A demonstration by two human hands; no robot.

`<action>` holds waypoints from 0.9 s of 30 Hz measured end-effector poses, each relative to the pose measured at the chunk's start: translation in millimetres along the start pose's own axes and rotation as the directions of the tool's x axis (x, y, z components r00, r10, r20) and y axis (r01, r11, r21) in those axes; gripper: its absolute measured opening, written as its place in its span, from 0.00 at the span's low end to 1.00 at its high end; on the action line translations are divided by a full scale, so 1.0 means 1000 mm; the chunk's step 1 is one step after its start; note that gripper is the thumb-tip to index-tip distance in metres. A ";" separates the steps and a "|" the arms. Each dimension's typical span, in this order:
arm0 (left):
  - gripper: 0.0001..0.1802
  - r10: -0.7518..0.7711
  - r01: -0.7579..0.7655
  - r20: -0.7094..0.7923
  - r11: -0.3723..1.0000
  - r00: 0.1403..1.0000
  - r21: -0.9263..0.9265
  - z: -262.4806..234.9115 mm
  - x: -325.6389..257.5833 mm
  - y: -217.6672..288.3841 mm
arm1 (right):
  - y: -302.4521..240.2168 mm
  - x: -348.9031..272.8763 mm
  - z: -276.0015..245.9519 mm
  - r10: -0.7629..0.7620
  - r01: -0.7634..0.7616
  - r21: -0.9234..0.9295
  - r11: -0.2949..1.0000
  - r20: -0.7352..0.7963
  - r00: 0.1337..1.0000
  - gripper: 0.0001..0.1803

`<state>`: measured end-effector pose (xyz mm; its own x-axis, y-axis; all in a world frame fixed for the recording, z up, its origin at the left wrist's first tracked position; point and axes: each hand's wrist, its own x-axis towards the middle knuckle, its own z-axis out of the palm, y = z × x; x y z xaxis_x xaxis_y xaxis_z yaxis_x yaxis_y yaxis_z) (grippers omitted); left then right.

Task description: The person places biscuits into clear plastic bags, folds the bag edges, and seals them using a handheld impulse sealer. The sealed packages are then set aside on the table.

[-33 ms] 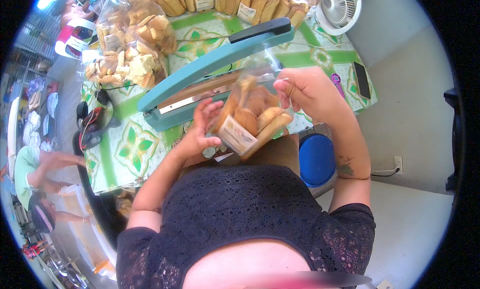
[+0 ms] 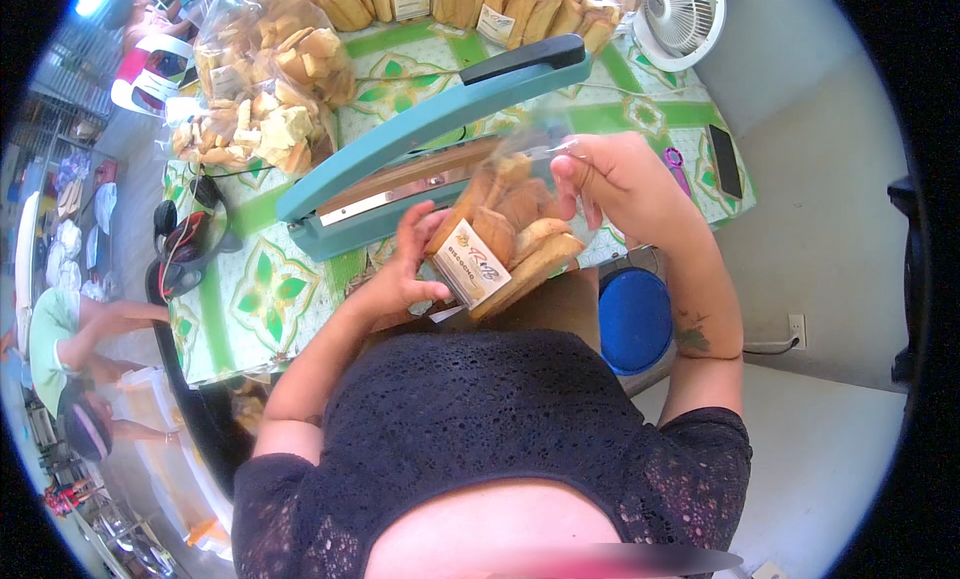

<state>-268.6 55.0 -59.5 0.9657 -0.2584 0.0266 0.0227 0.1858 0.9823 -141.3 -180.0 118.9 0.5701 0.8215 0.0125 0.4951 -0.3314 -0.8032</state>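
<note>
A clear plastic bag of toasted bread pieces [image 2: 510,234], with a white label low on its front, hangs tilted over the table's near edge. My right hand [image 2: 615,184] pinches the bag's gathered top between thumb and fingers. Beside the bag's lower left side is my left hand [image 2: 400,269], fingers and thumb spread; it looks to be lightly against the plastic, not closed round it. Just behind the bag stands a teal bag sealer [image 2: 430,114] with its black-tipped lever arm raised. The bag covers part of the sealer's base.
Large bags of bread pieces [image 2: 285,129] stand at the back left, and packed bags [image 2: 505,14] line the far edge. A white fan [image 2: 680,24], a phone [image 2: 724,162] and a blue stool [image 2: 634,321] are on the right. Headphones [image 2: 185,234] lie left. Another person [image 2: 90,344] works beyond.
The bag has turned slightly, so its label faces up more plainly and looks sharper. Both hands have barely moved.
</note>
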 end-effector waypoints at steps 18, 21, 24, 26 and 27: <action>0.56 -0.092 0.054 -0.041 0.828 0.995 -0.558 0.006 -0.003 -0.007 | 0.003 -0.003 -0.004 -0.245 0.015 0.849 0.529 0.135 0.960 0.20; 0.50 -0.204 0.113 -0.112 0.835 0.972 -0.538 0.002 -0.011 -0.005 | 0.012 -0.003 -0.003 -0.098 -0.091 0.518 0.851 0.327 0.940 0.22; 0.45 -0.217 0.125 -0.078 0.780 0.973 -0.613 0.002 -0.013 -0.001 | 0.015 -0.003 0.012 -0.242 0.225 0.111 0.968 0.189 0.952 0.24; 0.47 -0.231 0.142 -0.092 0.815 0.968 -0.561 0.004 -0.011 0.003 | 0.015 -0.004 0.022 -0.329 0.341 -0.084 0.936 0.135 0.935 0.26; 0.48 -0.199 0.131 -0.062 0.819 0.978 -0.559 0.006 -0.011 0.005 | 0.015 -0.004 0.025 -0.330 0.342 -0.087 0.936 0.121 0.936 0.26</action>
<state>-280.3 53.4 -54.0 0.9560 -0.2311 -0.1805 0.2897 0.6482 0.7043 -152.1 -176.6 91.8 0.2905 0.9347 0.2047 0.7151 -0.0699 -0.6955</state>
